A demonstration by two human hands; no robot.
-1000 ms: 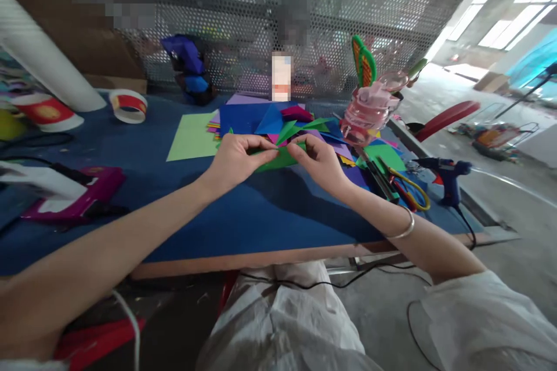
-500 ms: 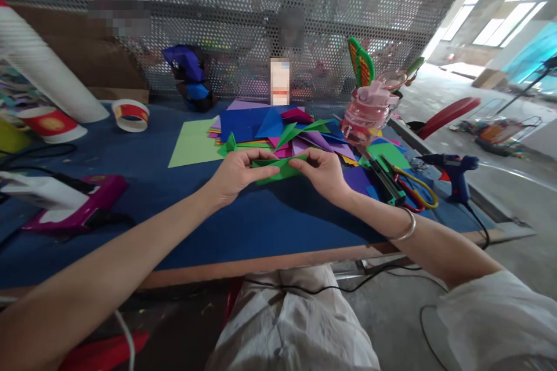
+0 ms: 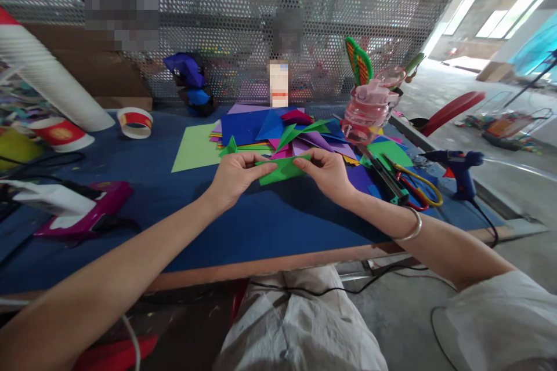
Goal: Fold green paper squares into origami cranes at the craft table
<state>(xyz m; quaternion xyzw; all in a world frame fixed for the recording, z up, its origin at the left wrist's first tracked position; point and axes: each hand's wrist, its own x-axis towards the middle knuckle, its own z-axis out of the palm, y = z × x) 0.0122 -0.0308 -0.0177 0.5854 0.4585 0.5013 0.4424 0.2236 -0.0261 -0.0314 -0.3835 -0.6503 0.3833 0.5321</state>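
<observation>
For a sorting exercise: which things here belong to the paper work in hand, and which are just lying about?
Belong:
green paper, held in left hand and right hand
coloured paper pile, probably

Just lying about, seemingly:
pink bottle
stacked cups
glue gun and scissors, untouched

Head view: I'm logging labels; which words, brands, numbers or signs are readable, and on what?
No text can be read.
Two red-banded cups: gold marks, too blurred.
Upright pale panel behind the papers: pixelated, unreadable.
Held green paper: no visible print.
</observation>
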